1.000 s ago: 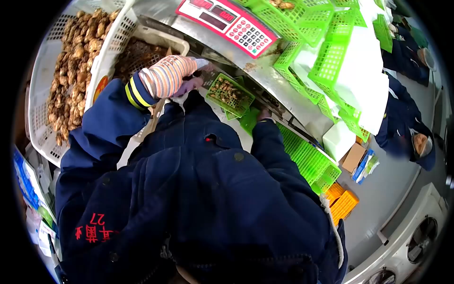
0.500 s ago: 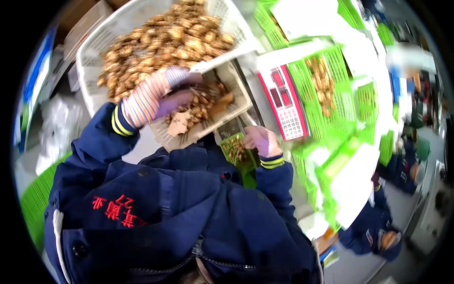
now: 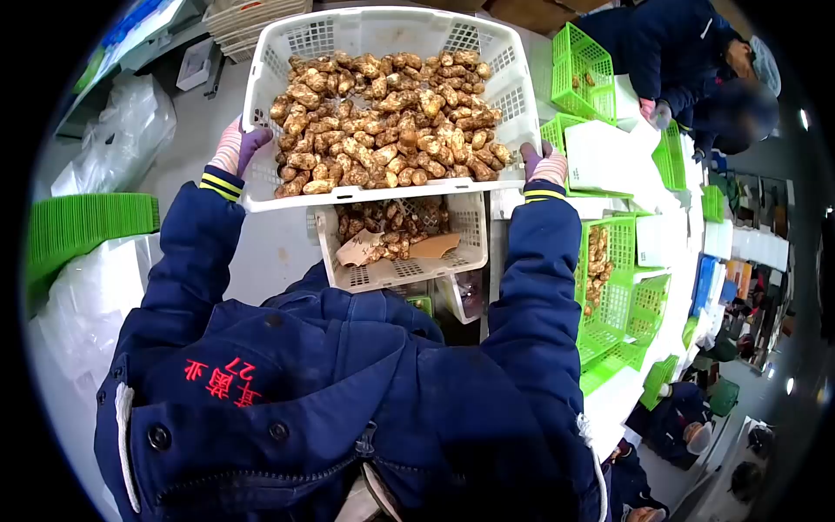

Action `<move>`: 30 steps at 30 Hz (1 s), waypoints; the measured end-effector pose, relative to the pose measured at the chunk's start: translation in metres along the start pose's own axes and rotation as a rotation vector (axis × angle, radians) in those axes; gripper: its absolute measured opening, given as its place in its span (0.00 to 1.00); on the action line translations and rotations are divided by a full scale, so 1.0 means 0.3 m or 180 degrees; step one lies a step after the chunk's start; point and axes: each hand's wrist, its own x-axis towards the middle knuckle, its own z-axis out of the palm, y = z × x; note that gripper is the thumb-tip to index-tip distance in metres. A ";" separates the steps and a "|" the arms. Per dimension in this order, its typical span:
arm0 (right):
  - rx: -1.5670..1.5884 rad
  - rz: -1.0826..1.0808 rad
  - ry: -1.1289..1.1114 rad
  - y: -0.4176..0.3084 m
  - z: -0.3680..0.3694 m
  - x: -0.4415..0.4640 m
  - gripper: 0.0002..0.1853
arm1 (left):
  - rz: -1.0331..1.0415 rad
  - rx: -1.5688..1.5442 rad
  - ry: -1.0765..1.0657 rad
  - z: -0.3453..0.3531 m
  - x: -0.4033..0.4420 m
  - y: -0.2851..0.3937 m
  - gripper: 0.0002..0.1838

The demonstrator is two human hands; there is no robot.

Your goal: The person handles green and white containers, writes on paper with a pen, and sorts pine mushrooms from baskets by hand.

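A large white plastic crate [image 3: 396, 193] full of brown, knobbly pieces [image 3: 383, 122] spans the upper middle of the view. I cannot tell whether these pieces are mushrooms or tubers. My left hand [image 3: 239, 148], in a striped glove, is closed on the crate's left side. On its right side my right hand [image 3: 544, 163] grips the rim, its fingers partly hidden. Below the crate's near edge is a smaller white crate [image 3: 404, 277] holding similar pieces and two torn bits of cardboard [image 3: 435, 246].
Green baskets [image 3: 609, 300] stand along the right, some holding brown pieces. Stacked green baskets [image 3: 91, 230] and clear plastic bags [image 3: 122, 143] are at the left. A co-worker in dark clothes [image 3: 687, 43] stands at the upper right, with other people farther off.
My left hand has left the smaller crate, and my right hand has left a small green basket near my lap. Both now hold the large crate, which sits straighter in view.
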 end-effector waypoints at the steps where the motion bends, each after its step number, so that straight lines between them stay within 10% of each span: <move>1: -0.0364 0.0000 0.0244 -0.009 -0.009 0.011 0.31 | 0.0007 -0.0030 0.0028 -0.022 -0.020 -0.009 0.20; 5: 0.0124 -0.1049 0.0574 -0.290 -0.257 -0.366 0.22 | -0.0033 -0.1025 -0.0212 -0.074 -0.207 0.033 0.27; 15: 0.1564 -0.0081 0.0333 0.081 -0.161 -0.290 0.25 | -0.0365 -0.0232 0.0131 0.090 -0.260 0.199 0.18; 23: 0.0749 0.0256 0.0061 0.094 -0.089 -0.251 0.25 | -0.0386 -0.0130 0.0358 0.147 -0.170 0.078 0.20; 25: -0.1000 -0.0333 0.0225 0.093 -0.088 -0.235 0.24 | -0.0416 -0.0063 0.0226 0.133 -0.163 0.085 0.23; 28: -0.0937 -0.1176 0.0514 -0.118 -0.131 -0.274 0.22 | 0.1016 0.2315 0.1506 0.129 -0.158 0.225 0.28; 30: -0.0319 -0.1361 -0.0226 -0.207 -0.083 -0.250 0.19 | 0.1428 0.1843 0.1270 0.156 -0.131 0.297 0.27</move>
